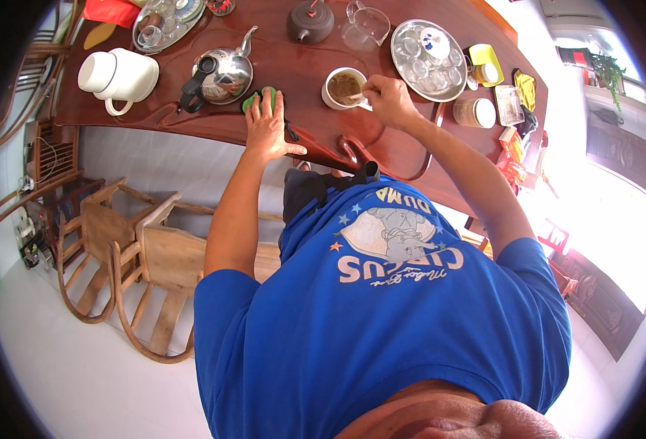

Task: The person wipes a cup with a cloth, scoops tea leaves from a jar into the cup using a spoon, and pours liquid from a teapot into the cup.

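Observation:
My right hand (pixel 391 101) pinches the pale handle of what looks like a spoon (pixel 356 96); its lower end is hidden in the brown liquid. That liquid fills much of a white mug (pixel 327 97) near the table's front edge. Flat on the tabletop, my left hand (pixel 266 129) rests with thumb spread over a small green item (pixel 251 102) with a black cord, mostly covered by the fingers. Just left of it stands a shiny steel kettle (pixel 229 74) with a black handle.
The glossy wooden table (pixel 301 66) also bears a white jug (pixel 130 77), a dark teapot (pixel 310 21), a glass pitcher (pixel 365 26), and a steel tray (pixel 430 94) of small glasses. At right is a lidded jar (pixel 474 113). Wooden chairs (pixel 172 247) stand lower left.

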A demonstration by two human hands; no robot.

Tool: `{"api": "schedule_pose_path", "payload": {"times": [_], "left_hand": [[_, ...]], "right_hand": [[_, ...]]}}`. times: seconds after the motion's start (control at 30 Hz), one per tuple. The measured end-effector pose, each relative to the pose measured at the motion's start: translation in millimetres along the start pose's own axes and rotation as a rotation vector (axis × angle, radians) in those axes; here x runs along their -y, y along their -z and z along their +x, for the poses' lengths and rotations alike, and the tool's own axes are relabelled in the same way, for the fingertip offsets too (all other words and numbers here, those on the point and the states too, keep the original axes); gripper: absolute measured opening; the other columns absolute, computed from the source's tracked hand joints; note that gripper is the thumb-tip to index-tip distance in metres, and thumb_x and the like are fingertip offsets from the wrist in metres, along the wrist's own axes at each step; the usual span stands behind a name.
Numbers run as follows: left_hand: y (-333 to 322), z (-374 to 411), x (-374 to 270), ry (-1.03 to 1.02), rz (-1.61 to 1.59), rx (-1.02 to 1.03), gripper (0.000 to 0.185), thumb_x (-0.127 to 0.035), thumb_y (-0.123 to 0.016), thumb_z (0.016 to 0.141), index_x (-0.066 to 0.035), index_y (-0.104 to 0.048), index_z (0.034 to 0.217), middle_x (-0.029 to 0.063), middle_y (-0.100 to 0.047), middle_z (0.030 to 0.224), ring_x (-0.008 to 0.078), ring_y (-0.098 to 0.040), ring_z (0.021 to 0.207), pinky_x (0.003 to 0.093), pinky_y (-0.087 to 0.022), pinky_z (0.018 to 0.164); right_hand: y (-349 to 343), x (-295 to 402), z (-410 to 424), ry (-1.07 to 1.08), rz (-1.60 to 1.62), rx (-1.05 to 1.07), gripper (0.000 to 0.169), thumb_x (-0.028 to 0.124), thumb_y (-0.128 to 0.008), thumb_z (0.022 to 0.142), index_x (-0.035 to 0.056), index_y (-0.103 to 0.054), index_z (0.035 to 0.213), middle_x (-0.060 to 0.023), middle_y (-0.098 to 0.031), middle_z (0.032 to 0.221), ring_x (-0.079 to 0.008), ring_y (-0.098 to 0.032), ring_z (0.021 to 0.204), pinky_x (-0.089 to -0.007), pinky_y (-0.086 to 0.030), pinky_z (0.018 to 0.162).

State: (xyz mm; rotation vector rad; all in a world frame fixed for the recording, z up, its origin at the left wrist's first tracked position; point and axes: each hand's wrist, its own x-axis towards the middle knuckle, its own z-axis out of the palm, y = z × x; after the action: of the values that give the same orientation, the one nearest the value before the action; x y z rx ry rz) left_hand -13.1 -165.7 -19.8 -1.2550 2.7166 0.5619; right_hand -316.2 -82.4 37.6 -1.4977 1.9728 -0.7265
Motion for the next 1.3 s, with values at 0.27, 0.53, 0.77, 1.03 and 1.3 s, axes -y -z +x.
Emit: {"api": "schedule_pose_path", "payload": {"times": [0.27, 0.53, 0.77, 1.03, 1.3], "left_hand": [[-0.6, -0.7, -0.2, 0.0, 0.013, 0.018, 0.155, -0.068, -0.097, 0.047, -0.002, -0.021, 0.165, 0.0232, -0.02, 0.171, 0.0472, -0.022, 0.156, 0.0608, -0.017, 0.128], [-2.2, -1.6, 1.2, 0.001, -0.004, 0.01, 0.156, -0.068, -0.097, 0.047, -0.002, -0.02, 0.165, 0.0235, -0.02, 0.171, 0.048, -0.021, 0.156, 0.0607, -0.016, 0.128], [-3.0, -2.6, 1.6, -0.012, 0.0, -0.002, 0.155, -0.068, -0.097, 0.047, -0.002, -0.022, 0.165, 0.024, -0.021, 0.17, 0.0481, -0.022, 0.155, 0.0612, -0.016, 0.128], [-1.7, -2.2, 0.2, -0.005, 0.014, -0.006, 0.154, -0.067, -0.098, 0.047, -0.001, -0.023, 0.164, 0.024, -0.022, 0.17, 0.0479, -0.023, 0.155, 0.0615, -0.018, 0.127], [-1.8, -1.9, 0.5, 0.001, 0.012, 0.0, 0.155, -0.068, -0.097, 0.047, -0.002, -0.022, 0.165, 0.0238, -0.022, 0.17, 0.0472, -0.022, 0.155, 0.061, -0.018, 0.128]], "right_hand": [[2.6, -5.0, -5.3, 0.266, -0.225, 0.03, 0.012, 0.007, -0.063, 0.091, 0.0005, -0.066, 0.101, -0.0246, -0.072, 0.088, -0.0459, -0.071, 0.086, -0.0519, -0.056, 0.074], [-0.1, 4.5, -9.2, 0.294, -0.198, 0.034, 0.011, 0.008, -0.064, 0.09, 0.0011, -0.063, 0.098, -0.0255, -0.07, 0.091, -0.0468, -0.07, 0.087, -0.0547, -0.055, 0.074], [1.5, 4.9, -8.2, 0.249, -0.155, 0.027, 0.01, 0.009, -0.065, 0.091, -0.0007, -0.066, 0.093, -0.0254, -0.072, 0.086, -0.0457, -0.071, 0.086, -0.0536, -0.056, 0.076], [-3.4, 4.2, -4.3, 0.047, -0.028, -0.03, 0.013, 0.011, -0.064, 0.093, 0.002, -0.072, 0.098, -0.0245, -0.073, 0.087, -0.0458, -0.072, 0.086, -0.0508, -0.057, 0.076], [-2.8, 4.1, -7.5, 0.1, -0.071, -0.026, 0.012, 0.011, -0.065, 0.094, 0.0009, -0.068, 0.099, -0.0265, -0.071, 0.085, -0.0475, -0.071, 0.086, -0.0537, -0.055, 0.075]]}}
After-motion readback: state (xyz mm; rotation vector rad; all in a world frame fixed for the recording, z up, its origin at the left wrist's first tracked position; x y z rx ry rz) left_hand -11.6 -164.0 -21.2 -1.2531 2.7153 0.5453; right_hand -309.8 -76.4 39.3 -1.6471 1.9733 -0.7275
